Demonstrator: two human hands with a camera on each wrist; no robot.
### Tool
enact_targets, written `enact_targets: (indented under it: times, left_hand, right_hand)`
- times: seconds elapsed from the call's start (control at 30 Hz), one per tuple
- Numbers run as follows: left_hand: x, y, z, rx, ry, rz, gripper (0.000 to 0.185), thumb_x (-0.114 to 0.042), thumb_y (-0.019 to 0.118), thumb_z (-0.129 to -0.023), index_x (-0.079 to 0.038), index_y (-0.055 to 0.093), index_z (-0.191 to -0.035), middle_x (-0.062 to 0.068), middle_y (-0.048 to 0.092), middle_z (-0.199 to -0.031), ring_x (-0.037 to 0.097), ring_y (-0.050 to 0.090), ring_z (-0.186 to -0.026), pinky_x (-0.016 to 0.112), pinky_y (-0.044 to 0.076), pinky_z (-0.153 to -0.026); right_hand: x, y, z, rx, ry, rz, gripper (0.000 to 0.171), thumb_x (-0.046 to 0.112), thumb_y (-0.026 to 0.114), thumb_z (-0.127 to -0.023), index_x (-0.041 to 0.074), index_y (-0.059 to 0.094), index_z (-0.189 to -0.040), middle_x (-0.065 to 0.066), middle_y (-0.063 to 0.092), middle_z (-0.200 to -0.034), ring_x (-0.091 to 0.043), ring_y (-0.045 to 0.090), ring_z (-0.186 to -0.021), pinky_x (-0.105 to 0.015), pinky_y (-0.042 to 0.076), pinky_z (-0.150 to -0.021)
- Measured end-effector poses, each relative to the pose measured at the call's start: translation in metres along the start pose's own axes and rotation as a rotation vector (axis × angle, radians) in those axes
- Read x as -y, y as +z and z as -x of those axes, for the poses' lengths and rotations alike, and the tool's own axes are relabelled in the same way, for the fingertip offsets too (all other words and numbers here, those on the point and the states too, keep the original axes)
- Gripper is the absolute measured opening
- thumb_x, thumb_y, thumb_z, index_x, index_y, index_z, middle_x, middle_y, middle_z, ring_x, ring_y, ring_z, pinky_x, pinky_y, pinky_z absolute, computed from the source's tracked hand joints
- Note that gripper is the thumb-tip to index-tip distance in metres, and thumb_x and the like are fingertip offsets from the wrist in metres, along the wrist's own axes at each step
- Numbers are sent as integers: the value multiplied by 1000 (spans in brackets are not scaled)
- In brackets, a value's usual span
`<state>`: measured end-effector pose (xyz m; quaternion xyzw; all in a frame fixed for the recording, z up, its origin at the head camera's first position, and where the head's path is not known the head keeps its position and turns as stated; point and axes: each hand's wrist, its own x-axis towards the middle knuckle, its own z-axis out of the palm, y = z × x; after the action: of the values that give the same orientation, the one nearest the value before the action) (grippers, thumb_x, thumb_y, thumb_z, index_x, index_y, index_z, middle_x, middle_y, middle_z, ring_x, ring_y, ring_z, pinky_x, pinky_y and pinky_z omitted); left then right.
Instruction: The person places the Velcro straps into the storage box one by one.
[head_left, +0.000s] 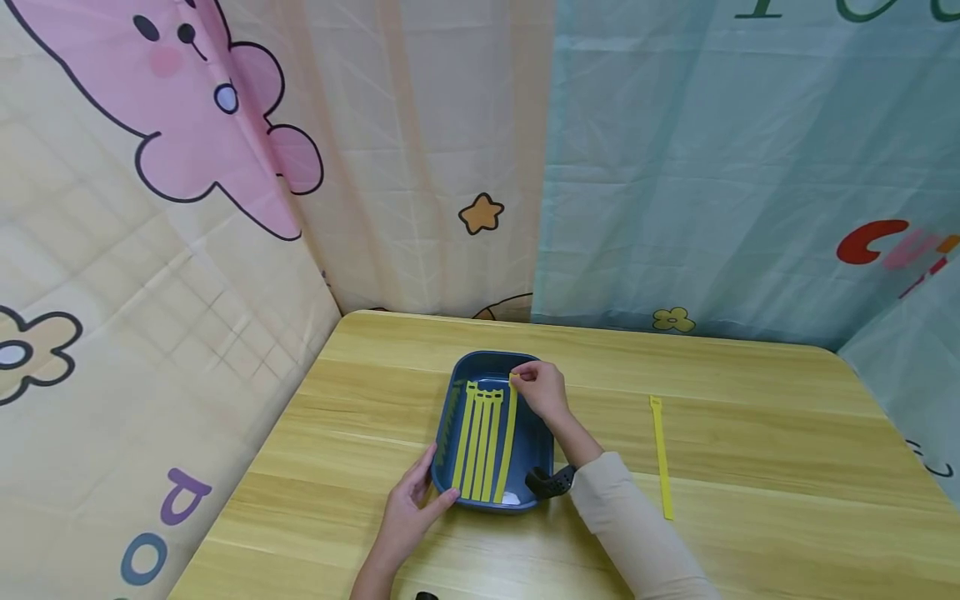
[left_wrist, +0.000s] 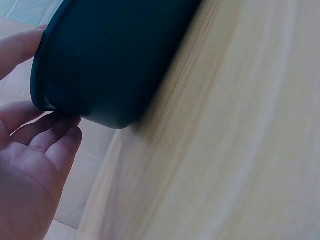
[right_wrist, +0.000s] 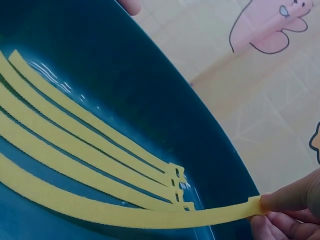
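Observation:
A dark blue tray (head_left: 538, 442) with raised walls sits on the table. Several yellow hook-and-loop cable ties (head_left: 483, 442) lie side by side lengthwise in it, slotted heads toward the far end. My right hand (head_left: 546, 390) reaches over the tray's right side and pinches another cable tie (right_wrist: 150, 219) by its head end between thumb and fingertips. That tie's length runs down into the tray, right of the row. At the near left corner, my left hand (head_left: 408, 507) grips the tray, thumb at the rim and fingers against the outer wall (left_wrist: 90, 95).
One more yellow cable tie (head_left: 662, 458) lies lengthwise on the wooden table (head_left: 765, 467), right of the tray. A black strap piece (head_left: 551, 482) sits at my right wrist. Printed curtains (head_left: 420, 167) hang behind and beside the table.

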<state>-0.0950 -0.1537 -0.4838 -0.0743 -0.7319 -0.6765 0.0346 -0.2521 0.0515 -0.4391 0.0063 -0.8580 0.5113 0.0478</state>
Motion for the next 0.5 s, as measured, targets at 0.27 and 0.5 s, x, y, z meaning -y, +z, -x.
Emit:
enact_targets:
  times: [0.27, 0.5]
  left_hand:
    - [0, 0, -1, -5, -7, -7, 73, -9, 70, -81, 4, 29, -140, 25, 22, -144, 36, 26, -130, 32, 27, -102]
    - [0, 0, -1, -2, -14, -11, 73, -9, 70, -81, 4, 29, -141, 25, 22, -145, 36, 26, -130, 32, 26, -103]
  right_hand:
    - [0, 1, 0, -11, -6, 6, 8, 5, 67, -82, -1, 70, -87, -8, 61, -77, -20, 54, -71, -28, 52, -63]
    - [3, 1, 2, -19, -29, 30, 7, 4, 67, -83, -2, 70, -87, -10, 63, -79, -21, 58, -72, -32, 55, -67]
